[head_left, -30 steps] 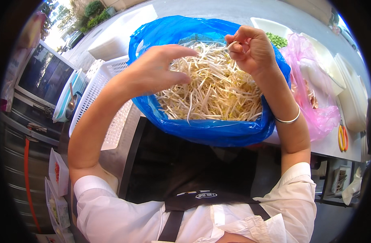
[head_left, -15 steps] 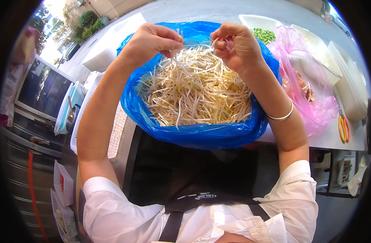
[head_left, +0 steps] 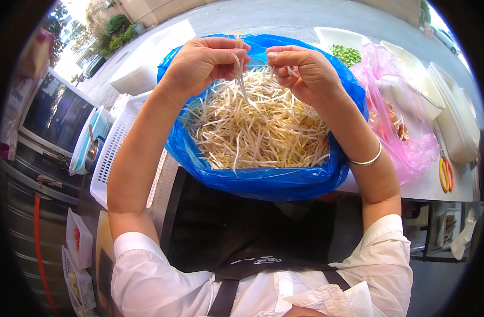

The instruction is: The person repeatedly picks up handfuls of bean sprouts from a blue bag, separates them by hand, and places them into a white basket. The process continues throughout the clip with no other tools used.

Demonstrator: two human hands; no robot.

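A blue plastic bag [head_left: 263,188] stands spread wide before me, heaped with pale bean sprouts [head_left: 263,129]. Over its far side my left hand [head_left: 207,59] pinches a few bean sprouts between thumb and fingers; their white stems hang down toward the heap. My right hand [head_left: 305,71] is raised a short way to the right, its thumb pressed on the curled fingers. Small pale sprout pieces show in that grip. The hands are apart, both above the pile.
At the right lie a pink plastic bag [head_left: 405,137], orange-handled scissors [head_left: 446,171] and lidded white containers [head_left: 453,111]. Chopped green vegetables [head_left: 346,55] fill a white tub behind. On the left are a white perforated basket [head_left: 112,150] and a white foam box [head_left: 141,66].
My right hand has moved slightly left and down, its thumb now pointing toward the left hand. The sprouts in my left hand now hang longer and more upright.
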